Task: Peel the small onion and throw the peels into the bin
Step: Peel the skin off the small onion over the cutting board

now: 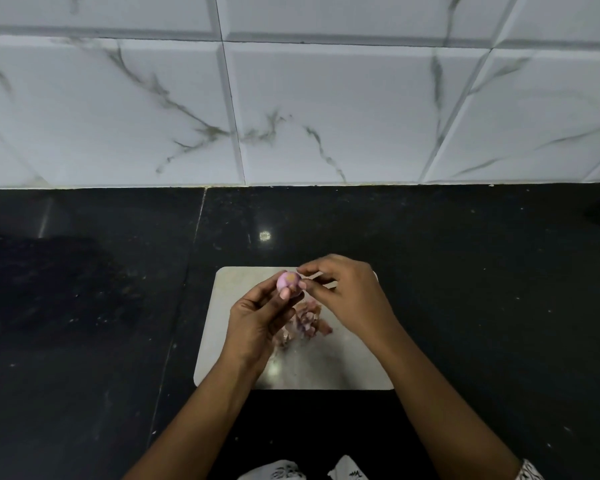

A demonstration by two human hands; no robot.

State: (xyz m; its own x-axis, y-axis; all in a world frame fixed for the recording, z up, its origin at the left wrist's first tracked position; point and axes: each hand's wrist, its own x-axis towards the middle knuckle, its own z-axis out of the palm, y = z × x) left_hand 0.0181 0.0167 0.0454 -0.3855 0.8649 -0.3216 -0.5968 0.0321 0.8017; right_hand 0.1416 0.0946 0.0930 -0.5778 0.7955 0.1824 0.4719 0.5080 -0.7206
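A small pinkish-purple onion [289, 280] is held up above a pale cutting board [347, 368]. My left hand [257, 317] grips it between thumb and fingertips. My right hand [350, 292] is right beside the onion, its thumb and forefinger pinched together at the onion's right edge; whether a bit of skin sits between them cannot be made out. A small heap of dry pink-brown peels [307, 322] lies on the board below the hands. No bin shows in the head view.
The board lies on a black stone counter [465, 271] that runs left and right. A white marble-patterned tiled wall [291, 98] rises behind it. Patterned white cloth [284, 472] shows at the bottom edge.
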